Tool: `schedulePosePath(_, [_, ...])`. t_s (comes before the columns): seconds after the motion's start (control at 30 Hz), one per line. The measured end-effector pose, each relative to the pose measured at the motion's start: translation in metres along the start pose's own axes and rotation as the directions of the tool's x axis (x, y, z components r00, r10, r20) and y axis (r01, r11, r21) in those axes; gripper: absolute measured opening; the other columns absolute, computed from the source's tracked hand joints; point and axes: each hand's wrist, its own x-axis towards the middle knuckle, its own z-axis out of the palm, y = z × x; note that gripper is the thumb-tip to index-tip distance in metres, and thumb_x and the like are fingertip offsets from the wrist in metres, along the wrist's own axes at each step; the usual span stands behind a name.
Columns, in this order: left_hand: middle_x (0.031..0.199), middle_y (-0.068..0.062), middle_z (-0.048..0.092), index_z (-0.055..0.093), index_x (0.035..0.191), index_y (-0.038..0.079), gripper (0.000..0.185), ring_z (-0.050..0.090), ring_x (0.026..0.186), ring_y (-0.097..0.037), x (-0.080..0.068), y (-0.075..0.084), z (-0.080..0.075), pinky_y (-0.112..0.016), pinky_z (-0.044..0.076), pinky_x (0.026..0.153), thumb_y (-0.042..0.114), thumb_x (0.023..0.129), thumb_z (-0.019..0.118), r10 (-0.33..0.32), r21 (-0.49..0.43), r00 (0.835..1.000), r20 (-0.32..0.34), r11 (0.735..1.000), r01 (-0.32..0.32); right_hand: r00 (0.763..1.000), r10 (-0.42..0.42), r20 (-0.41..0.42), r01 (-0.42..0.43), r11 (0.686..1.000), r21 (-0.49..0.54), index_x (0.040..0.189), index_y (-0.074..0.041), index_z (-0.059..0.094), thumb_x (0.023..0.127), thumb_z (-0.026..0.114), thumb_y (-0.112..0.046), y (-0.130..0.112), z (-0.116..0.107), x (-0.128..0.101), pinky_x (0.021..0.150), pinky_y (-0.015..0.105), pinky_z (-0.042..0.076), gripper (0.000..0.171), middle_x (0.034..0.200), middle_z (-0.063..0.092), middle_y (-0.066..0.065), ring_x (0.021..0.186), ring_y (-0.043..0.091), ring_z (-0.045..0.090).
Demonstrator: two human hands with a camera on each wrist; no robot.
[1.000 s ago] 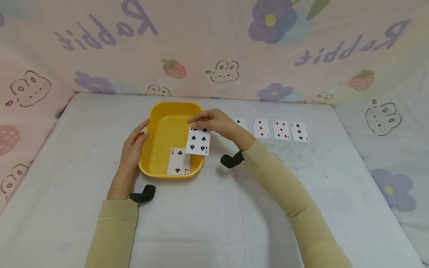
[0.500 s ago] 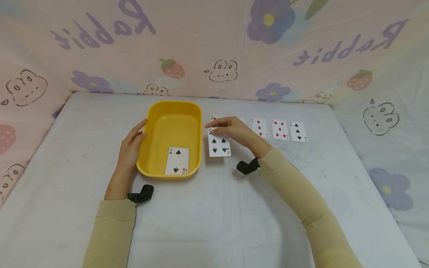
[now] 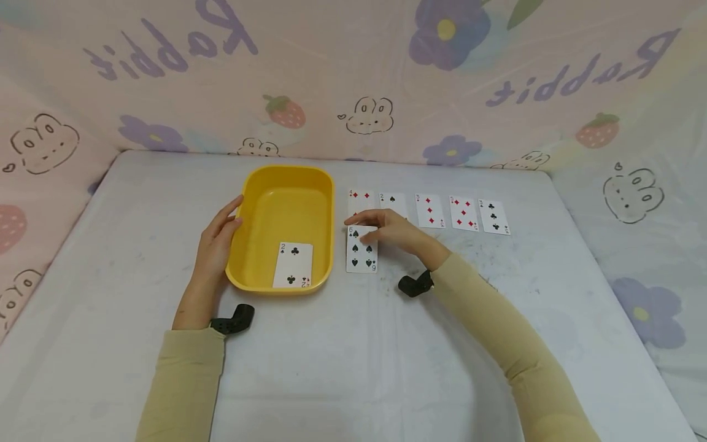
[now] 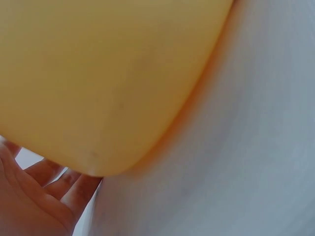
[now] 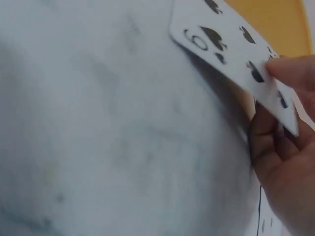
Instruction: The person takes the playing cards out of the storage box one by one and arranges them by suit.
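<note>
My right hand [image 3: 400, 234] pinches a six of spades [image 3: 361, 261] just right of the yellow tray. In the right wrist view, the thumb lies on the face of the six [image 5: 231, 49] and the other fingers are beneath it; its edge is tilted up off the tabletop. My left hand [image 3: 215, 242] touches the outer left side of the yellow tray [image 3: 329, 245], its fingers fairly straight. The left wrist view shows those fingers [image 4: 81, 194] against the tray's underside edge. Inside the tray, a two of clubs [image 3: 293, 265] lies face up near the front right.
Behind my right hand, a row of face-up cards runs rightward: a four of diamonds [image 3: 361, 197], a black two [image 3: 393, 201] partly hidden by the hand, a three of diamonds [image 3: 429, 210], a five of diamonds [image 3: 464, 213] and a three of clubs [image 3: 494, 217]. A patterned cloth [image 3: 221, 116] rises behind.
My right hand has carried the six of spades from over the tray's right rim rightward and then toward me, down near the tabletop. The left hand has stayed at the tray.
</note>
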Motion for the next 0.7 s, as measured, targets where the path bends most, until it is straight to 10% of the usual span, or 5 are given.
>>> schedulePosePath(0.7, [0.149,-0.002,0.038,0.041,0.143,0.043,0.041,0.045,0.116,-0.018,0.0001,-0.0008,-0.0007,-0.032,0.042,0.104,0.038,0.102,0.038,0.015,-0.005,1.0,0.007,1.0,-0.015,0.993,-0.08,-0.084,0.075,0.995,-0.058,0.124,-0.008,0.062,0.087,0.066,-0.012,-0.0055,-0.0048,0.0018,0.096,0.035,0.047,0.038,0.124,0.064,0.009,0.11,0.021,0.059])
